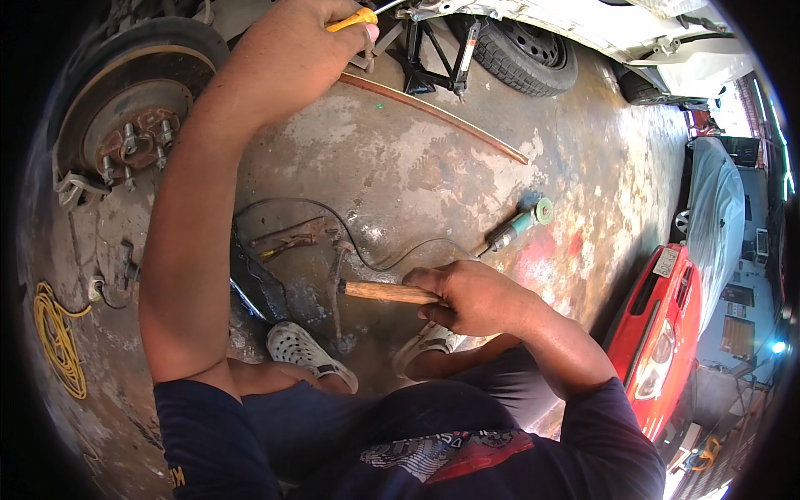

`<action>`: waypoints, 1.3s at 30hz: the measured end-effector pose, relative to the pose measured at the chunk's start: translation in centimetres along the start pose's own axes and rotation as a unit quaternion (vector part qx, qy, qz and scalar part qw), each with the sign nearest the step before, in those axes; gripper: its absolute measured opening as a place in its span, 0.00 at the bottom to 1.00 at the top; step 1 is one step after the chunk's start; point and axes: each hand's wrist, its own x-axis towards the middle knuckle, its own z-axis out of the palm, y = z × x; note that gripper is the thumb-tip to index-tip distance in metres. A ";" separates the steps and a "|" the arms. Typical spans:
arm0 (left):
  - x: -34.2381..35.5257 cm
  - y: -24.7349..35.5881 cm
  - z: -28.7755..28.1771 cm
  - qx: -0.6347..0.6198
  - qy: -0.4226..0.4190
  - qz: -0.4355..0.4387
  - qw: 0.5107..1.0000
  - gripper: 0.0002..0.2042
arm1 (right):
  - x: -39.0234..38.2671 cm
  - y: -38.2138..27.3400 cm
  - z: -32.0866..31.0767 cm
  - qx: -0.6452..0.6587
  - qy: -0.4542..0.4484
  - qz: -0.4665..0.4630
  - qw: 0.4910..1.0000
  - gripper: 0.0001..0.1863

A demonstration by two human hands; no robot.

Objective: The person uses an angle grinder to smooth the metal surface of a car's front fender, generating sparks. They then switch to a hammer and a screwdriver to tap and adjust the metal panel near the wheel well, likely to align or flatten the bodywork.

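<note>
My left hand (pixel 329 46) is raised at the top centre, closed round a yellow-handled screwdriver (pixel 353 20) with its metal shaft pointing up-right toward the white car body. Below and right, my right hand (pixel 467 296) grips the wooden handle of a hammer (pixel 383 291); its dark metal head hangs over the floor near my feet. A rusty wheel hub (pixel 121 137) with several studs sits at upper left, beside my left arm. A long wooden strip (pixel 442 117) lies on the floor beyond my hands.
A jack stand (pixel 421 67) and loose wheel (pixel 525 50) sit by the white car (pixel 683 50). An angle grinder (pixel 521 223) with cord lies right of centre. A red car (pixel 654 333) and covered vehicle (pixel 717 217) stand right. A yellow hose coil (pixel 60 342) lies left.
</note>
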 end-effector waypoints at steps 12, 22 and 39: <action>0.5 0.8 -1.4 -0.168 0.079 0.015 0.983 0.06 | -0.4 -1.1 -1.6 0.030 -0.002 -0.005 1.000 0.20; 1.9 2.5 0.8 -0.389 0.257 0.146 0.872 0.13 | -6.6 -4.3 -11.2 0.038 0.124 -0.096 0.987 0.23; 1.2 0.5 5.7 -0.479 0.282 0.203 0.806 0.16 | -11.7 -1.9 -10.4 0.201 0.151 0.109 0.962 0.23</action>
